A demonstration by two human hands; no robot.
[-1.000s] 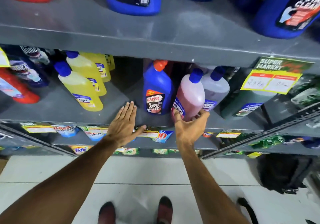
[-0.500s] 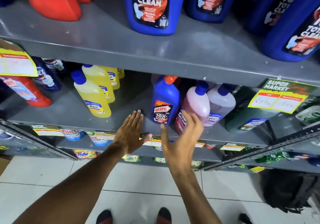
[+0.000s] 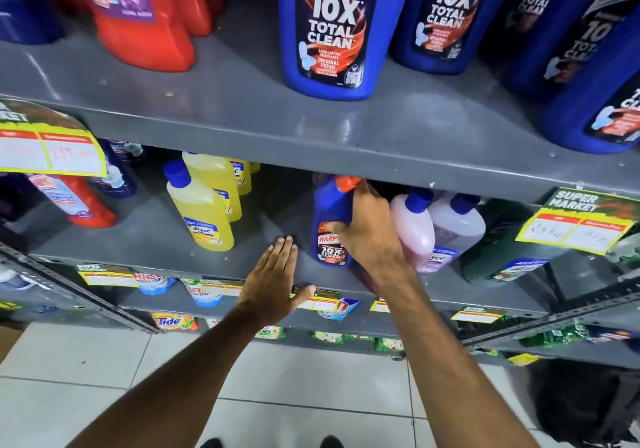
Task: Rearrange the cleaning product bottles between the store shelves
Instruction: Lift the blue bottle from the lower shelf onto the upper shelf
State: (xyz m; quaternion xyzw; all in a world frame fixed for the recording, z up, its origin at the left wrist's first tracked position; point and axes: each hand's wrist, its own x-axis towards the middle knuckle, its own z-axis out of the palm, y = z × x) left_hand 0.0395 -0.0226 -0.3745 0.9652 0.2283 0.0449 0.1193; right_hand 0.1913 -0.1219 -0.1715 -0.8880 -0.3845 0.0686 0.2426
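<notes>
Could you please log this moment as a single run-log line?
right hand: gripping small blue Harpic bottle | left hand: open, flat at shelf edge | bottle: upright on middle shelf

Premises: retail shop, supermarket aisle. Grey metal shelves (image 3: 242,115) stacked in tiers carry rows of identical cleaning product bottles (image 3: 329,28). Yellow price tags (image 3: 575,229) headed "SUPER MARKET" hang from shelf edges. Detergent sachets (image 3: 171,321) on the lowest tier; tiled floor (image 3: 86,361).

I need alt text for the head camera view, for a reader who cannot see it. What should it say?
A person's right hand grips a small blue cleaner bottle on the middle grey shelf, beside a pink bottle. The left hand rests open and flat at the shelf edge. Yellow bottles stand to the left; large blue bottles stand above.
</notes>
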